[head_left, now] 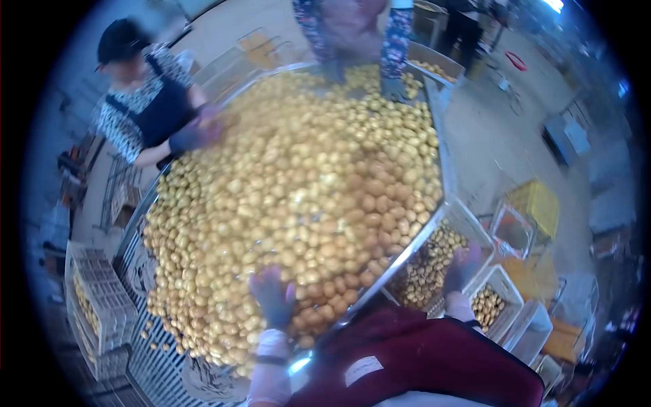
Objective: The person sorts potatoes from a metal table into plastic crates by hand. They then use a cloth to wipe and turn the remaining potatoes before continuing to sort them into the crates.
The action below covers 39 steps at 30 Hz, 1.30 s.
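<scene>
A heap of small round yellow-brown produce, potato-like, [271,197] covers a slatted metal table [146,353]. My left hand [273,298], in a grey glove with pinkish fingertips, lies on the near edge of the heap. Its fingers are stretched out and apart, with nothing gripped. Out to the right, my right hand [462,268], gloved alike, is over a crate [468,220] of the same produce beside the table. Its fingers look extended, somewhat blurred, and no item shows in them.
One co-worker [156,102] reaches into the heap from the left; another's hands [393,88] are at the far side. Stacked crates [102,298] stand left. A white crate [512,292] and a yellow crate [536,207] are right. The table's metal rim [407,251] runs before me.
</scene>
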Tool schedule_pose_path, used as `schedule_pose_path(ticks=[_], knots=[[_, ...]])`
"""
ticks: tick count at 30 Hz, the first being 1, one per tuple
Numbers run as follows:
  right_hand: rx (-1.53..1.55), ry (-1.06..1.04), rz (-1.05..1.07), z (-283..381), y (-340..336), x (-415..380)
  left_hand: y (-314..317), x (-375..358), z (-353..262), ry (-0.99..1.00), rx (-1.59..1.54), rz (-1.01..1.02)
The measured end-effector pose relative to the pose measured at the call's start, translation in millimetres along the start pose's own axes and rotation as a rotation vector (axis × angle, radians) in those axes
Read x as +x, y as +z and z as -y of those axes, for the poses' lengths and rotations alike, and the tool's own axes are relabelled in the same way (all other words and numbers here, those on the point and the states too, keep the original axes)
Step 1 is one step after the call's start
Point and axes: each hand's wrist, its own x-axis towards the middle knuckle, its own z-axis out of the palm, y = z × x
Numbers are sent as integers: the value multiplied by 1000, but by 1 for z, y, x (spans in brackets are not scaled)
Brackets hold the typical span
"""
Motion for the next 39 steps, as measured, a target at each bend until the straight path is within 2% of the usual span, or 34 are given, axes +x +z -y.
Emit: schedule_pose_path(ticks=[1,2,4,5,7,10,13,16,19,21,23,26,29,32,35,38,39], knots=[[26,-234,44,49,37,13,10,-9,-1,-37,-24,-98],[-33,-372,222,90,69,24,9,-13,0,-85,-50,-66],[122,-624,388,161,116,30,5,-14,4,-171,-108,-6],[19,-689,421,186,138,29,10,-16,6,-164,-105,-72],[-191,-815,482,225,180,30,6,-15,3,-193,-87,-78],[-154,-782,408,257,236,41,7,-14,6,-242,-60,-18],[-36,-810,438,268,257,47,11,-12,5,-262,-87,11],[124,-821,715,253,254,49,1,-1,0,-364,-67,177],[291,-904,1003,238,251,76,-2,9,0,-387,-91,202],[17,-670,786,235,259,103,-5,14,-4,-420,-52,219],[161,-490,696,235,264,134,-3,16,-5,-412,-62,208],[44,-594,758,222,289,143,-2,17,-3,-409,-47,189],[158,-305,858,228,286,145,4,9,-2,-400,-39,137],[281,-171,721,250,274,110,1,8,0,-400,-60,145],[435,-483,706,294,255,55,7,1,2,-388,-68,103],[417,-821,672,316,288,17,11,0,6,-415,-113,92],[323,-794,723,318,300,10,14,-2,7,-419,-121,87]])
